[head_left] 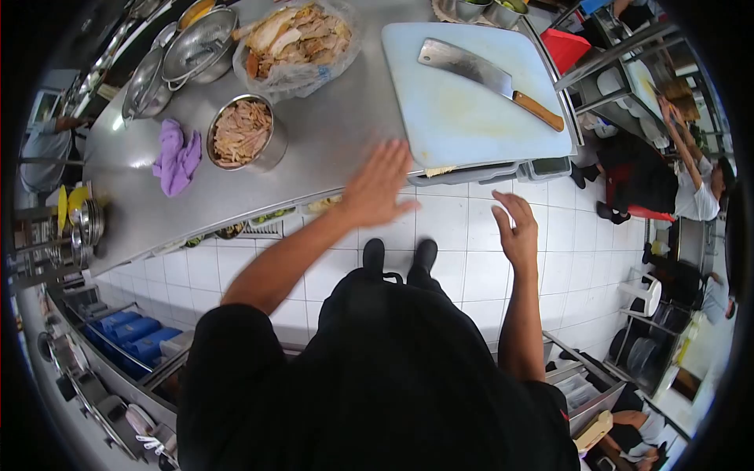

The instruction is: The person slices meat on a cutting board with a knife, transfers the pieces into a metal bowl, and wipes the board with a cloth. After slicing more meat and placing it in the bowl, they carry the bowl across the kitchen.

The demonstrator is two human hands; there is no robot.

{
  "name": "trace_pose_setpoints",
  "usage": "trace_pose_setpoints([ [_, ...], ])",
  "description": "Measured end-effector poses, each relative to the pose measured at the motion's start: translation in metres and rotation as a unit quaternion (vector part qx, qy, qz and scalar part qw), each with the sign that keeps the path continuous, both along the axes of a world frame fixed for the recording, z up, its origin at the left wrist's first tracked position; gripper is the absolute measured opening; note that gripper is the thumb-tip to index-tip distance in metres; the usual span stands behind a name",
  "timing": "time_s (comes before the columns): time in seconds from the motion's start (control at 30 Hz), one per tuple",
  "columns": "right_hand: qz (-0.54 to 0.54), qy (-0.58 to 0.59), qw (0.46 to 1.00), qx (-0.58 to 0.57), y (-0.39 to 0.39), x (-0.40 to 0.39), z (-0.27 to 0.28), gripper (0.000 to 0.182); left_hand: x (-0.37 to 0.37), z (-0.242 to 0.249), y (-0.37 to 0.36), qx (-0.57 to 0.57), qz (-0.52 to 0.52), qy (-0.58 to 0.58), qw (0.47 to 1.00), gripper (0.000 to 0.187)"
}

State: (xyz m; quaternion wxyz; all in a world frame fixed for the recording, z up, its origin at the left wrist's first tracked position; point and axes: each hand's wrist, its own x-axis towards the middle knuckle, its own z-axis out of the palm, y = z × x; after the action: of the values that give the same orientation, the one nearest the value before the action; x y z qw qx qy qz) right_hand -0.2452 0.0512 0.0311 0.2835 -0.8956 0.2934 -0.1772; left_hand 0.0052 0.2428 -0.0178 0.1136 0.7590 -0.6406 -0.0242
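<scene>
My left hand [379, 184] is stretched out, holding nothing, at the front edge of the steel table [322, 133]. Its fingertips come right up to the near left corner of a white cutting board [448, 118]. Across the board lies a cleaver [475, 67] with a wooden handle pointing right. My right hand [517, 228], loosely curved with fingers apart, hangs over the floor in front of the board. It is without anything in it. Left of my left hand stands a metal pot [271, 145] filled with shredded meat [241, 133].
A plastic bag [345, 55] of sliced meat [302, 35] sits behind the pot. Farther left are a purple cloth [175, 157] and metal strainers [200, 49]. A red container [564, 49] is beyond the board. Other people work at the right, one in a white top [697, 192].
</scene>
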Motion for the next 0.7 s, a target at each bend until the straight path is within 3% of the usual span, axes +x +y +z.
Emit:
trace_pose_setpoints([
  [0.03, -0.022, -0.004, 0.999, 0.035, 0.003, -0.012, -0.005, 0.028, -0.024, -0.006, 0.008, -0.052, -0.002, 0.039, 0.998, 0.076],
  [0.1, -0.064, -0.003, 0.992, 0.110, 0.012, -0.040, -0.018, 0.028, -0.067, -0.044, 0.019, -0.028, -0.105, 0.307, 0.945, 0.070],
  [0.17, -0.111, 0.067, 0.978, 0.165, 0.026, -0.063, -0.032, 0.030, -0.103, -0.070, 0.015, 0.248, -0.261, 0.263, 0.895, 0.063],
  [0.27, -0.115, 0.157, 0.949, 0.247, 0.047, -0.109, -0.079, 0.032, -0.119, -0.075, 0.024, 0.333, -0.044, 0.403, 0.852, 0.043],
  [0.37, -0.118, 0.211, 0.915, 0.321, 0.084, -0.151, -0.114, 0.029, -0.117, -0.084, 0.050, 0.148, -0.022, 0.555, 0.818, 0.037],
  [0.4, -0.092, 0.223, 0.919, 0.311, 0.099, -0.168, -0.130, 0.029, -0.111, -0.082, 0.056, 0.182, -0.026, 0.507, 0.842, 0.044],
  [0.47, -0.063, 0.250, 0.909, 0.326, 0.125, -0.207, -0.168, 0.030, -0.087, -0.092, 0.069, 0.271, 0.030, 0.550, 0.789, 0.065],
  [0.53, -0.079, 0.295, 0.875, 0.376, 0.143, -0.231, -0.178, 0.032, -0.077, -0.111, 0.097, 0.213, 0.122, 0.624, 0.742, 0.079],
  [0.6, -0.079, 0.327, 0.856, 0.392, 0.162, -0.253, -0.179, 0.033, -0.103, -0.159, 0.171, 0.010, 0.244, 0.706, 0.665, 0.084],
  [0.63, -0.057, 0.334, 0.861, 0.379, 0.169, -0.266, -0.185, 0.034, -0.109, -0.236, 0.227, 0.128, 0.178, 0.463, 0.859, 0.097],
  [0.67, -0.055, 0.337, 0.862, 0.375, 0.176, -0.277, -0.186, 0.033, -0.129, -0.163, 0.234, 0.433, 0.211, 0.303, 0.822, 0.106],
  [0.7, -0.049, 0.342, 0.863, 0.368, 0.179, -0.288, -0.183, 0.033, -0.145, -0.171, 0.269, 0.479, 0.206, 0.230, 0.822, 0.112],
])
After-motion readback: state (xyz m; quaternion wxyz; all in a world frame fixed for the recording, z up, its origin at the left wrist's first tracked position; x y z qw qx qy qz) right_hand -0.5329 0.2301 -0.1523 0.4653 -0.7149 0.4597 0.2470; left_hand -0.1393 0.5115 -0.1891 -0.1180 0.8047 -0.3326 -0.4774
